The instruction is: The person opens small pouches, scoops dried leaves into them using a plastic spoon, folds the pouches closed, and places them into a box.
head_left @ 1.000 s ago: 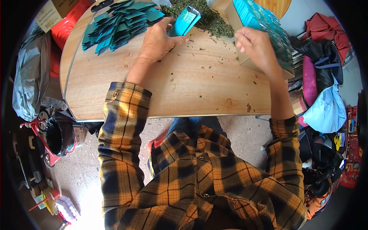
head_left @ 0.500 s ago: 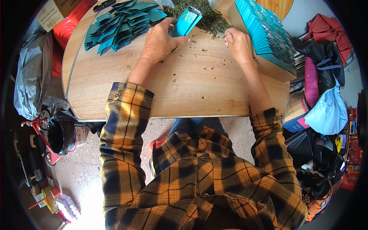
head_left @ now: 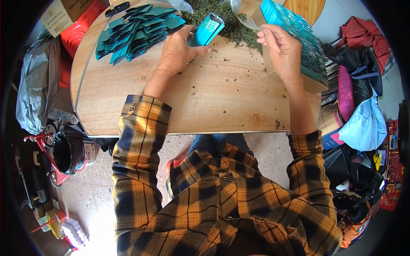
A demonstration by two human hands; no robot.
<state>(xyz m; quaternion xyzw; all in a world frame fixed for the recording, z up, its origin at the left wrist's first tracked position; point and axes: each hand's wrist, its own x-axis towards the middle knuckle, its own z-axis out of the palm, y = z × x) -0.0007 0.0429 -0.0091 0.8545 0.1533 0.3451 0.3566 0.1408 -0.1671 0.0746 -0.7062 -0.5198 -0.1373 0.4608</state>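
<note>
My left hand [head_left: 176, 50] is wrapped round the lower part of a teal packet [head_left: 208, 30], which stands tilted with its open top up. My right hand [head_left: 279, 45] pinches the end of a pale translucent scoop [head_left: 249, 23] over the right side of a heap of dried green leaves [head_left: 230, 21]. Left of my left hand lies a fanned pile of flat teal packets [head_left: 134, 36]. Beside my right hand stands a cardboard box [head_left: 315, 85] packed with upright teal packets [head_left: 294, 32].
The round wooden table [head_left: 205, 98] has leaf crumbs scattered on it. A black object [head_left: 117, 9] lies at its back left edge. Red stools [head_left: 81, 25] and a grey plastic bag [head_left: 37, 81] are on the left. Bags and clothes [head_left: 363, 123] crowd the right side.
My right hand moved left to the leaves, then back up and right; the pale scoop now shows in its fingers. My left hand and its packet have hardly moved.
</note>
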